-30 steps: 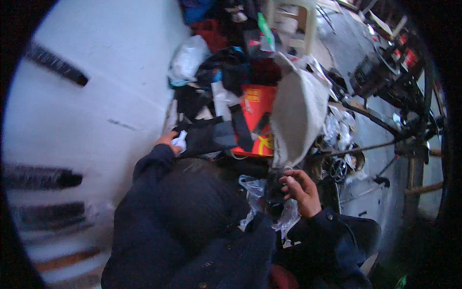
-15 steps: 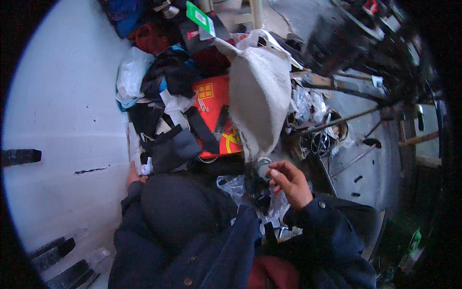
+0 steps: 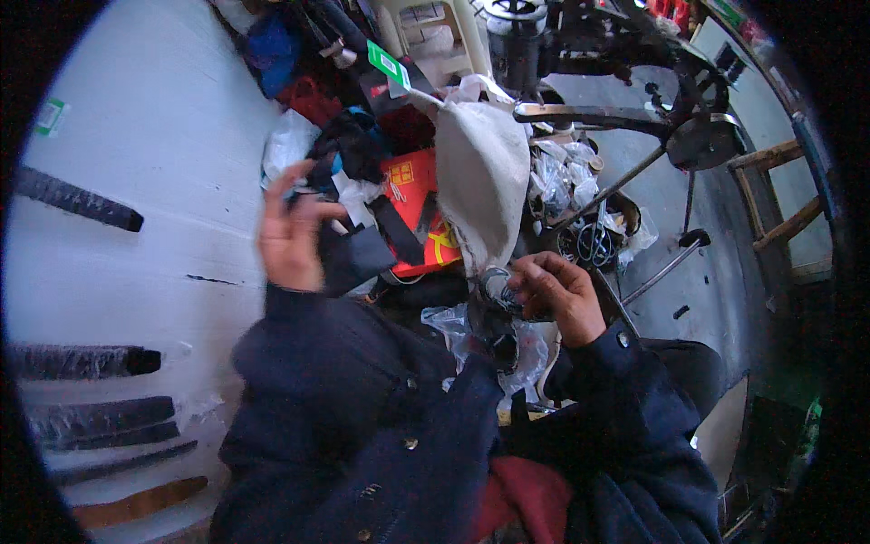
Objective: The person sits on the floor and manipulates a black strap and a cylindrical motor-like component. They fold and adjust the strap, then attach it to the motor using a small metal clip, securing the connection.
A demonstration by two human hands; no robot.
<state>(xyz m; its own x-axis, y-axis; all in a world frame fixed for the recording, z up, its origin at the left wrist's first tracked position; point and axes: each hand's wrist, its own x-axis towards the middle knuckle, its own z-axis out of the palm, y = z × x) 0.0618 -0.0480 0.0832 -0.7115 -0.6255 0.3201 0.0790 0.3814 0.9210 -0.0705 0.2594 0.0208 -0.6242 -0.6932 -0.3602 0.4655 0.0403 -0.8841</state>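
My left hand (image 3: 290,236) is raised over the dark fabric pieces (image 3: 353,258), blurred, thumb and fingers apart, with nothing visible in them. My right hand (image 3: 562,295) has curled, pinched fingers; what they hold, if anything, I cannot make out. Just beside those fingertips is a grey, shiny roundish item (image 3: 497,288), at the lower end of a pale woven fabric piece (image 3: 485,172). Behind the dark pieces lies a red printed box (image 3: 408,186). Crumpled clear plastic (image 3: 439,322) lies below, between my forearms.
A black metal machine (image 3: 702,140) with rods and arms stands at upper right, near a wooden frame (image 3: 779,231). A white surface with dark strips (image 3: 77,199) fills the left. A cream plastic stool (image 3: 467,45) and piled bags are at the top; scissors (image 3: 598,236) lie among clutter.
My left hand has lifted from low beside the dark pieces up over them, its fingers spreading. My right hand stays pinched near the pale fabric's lower end. The view has shifted.
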